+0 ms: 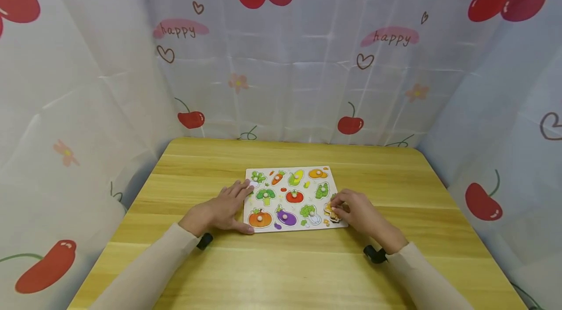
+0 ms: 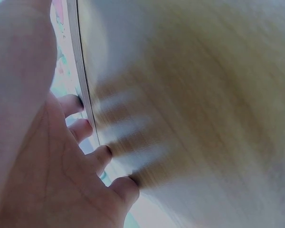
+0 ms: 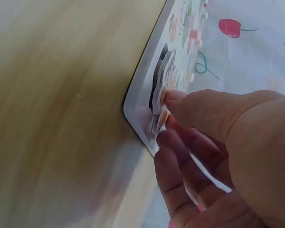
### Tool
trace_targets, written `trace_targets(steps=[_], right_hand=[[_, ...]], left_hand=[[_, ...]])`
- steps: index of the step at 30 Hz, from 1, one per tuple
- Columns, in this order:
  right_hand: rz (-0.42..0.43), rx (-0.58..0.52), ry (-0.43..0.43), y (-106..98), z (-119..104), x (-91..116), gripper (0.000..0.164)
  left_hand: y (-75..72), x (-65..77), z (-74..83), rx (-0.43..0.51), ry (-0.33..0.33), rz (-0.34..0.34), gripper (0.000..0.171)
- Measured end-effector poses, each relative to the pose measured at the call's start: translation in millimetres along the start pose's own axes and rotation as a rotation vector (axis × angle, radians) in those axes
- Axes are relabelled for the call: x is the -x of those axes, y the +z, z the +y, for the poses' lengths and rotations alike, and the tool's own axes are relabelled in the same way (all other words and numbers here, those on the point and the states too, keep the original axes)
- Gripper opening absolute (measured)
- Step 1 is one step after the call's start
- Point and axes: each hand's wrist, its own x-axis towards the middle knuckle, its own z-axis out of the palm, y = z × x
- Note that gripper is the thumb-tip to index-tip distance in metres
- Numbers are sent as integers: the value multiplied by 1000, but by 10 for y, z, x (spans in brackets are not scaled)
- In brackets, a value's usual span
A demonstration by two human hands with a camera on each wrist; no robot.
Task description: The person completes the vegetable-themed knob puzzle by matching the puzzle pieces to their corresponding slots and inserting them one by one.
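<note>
A wooden vegetable puzzle board [image 1: 281, 197] lies flat on the table. My left hand [image 1: 224, 207] rests along its left edge with fingers spread, fingertips near the radish piece [image 1: 258, 177] and the thumb by the pumpkin piece [image 1: 260, 218]. In the left wrist view, the fingers of the left hand [image 2: 61, 161] reach over the board's edge. With thumb and fingers, my right hand [image 1: 362, 215] pinches an orange-yellow puzzle piece [image 1: 333, 217] at the board's near right corner. The right wrist view shows this piece [image 3: 164, 83] tilted, partly raised from the board; the fingers cover some of it.
Other knobbed pieces sit in the board, among them an eggplant [image 1: 286, 217], a tomato [image 1: 294, 196] and a corn piece [image 1: 296, 177]. The wooden table [image 1: 281, 271] stretches around the board. Cherry-print curtains [image 1: 298, 80] enclose the back and both sides.
</note>
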Motion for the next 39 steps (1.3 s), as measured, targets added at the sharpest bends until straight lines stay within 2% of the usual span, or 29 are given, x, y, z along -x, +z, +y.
trace_targets(steps=[4, 8, 11, 16, 20, 34, 39], right_hand=[[-18, -37, -39, -1, 51, -16, 8], [-8, -59, -177, -6, 160, -13, 7], [-15, -39, -228, -36, 181, -3, 8], [-73, -11, -167, -62, 141, 7, 10], [-83, 3, -145, -48, 148, 21, 9], [-42, -54, -108, 8, 162, 89, 12], [59, -20, -95, -20, 169, 113, 22]], left_hand=[[3, 7, 7, -4, 4, 1, 132], [8, 9, 21, 3, 4, -2, 132], [16, 5, 30, 10, 6, -3, 132], [32, -8, 31, 6, 12, -2, 132], [48, -15, 39, 6, 10, -2, 132], [65, 9, 17, 29, 15, 3, 133], [76, -14, -42, 22, 28, 30, 133]])
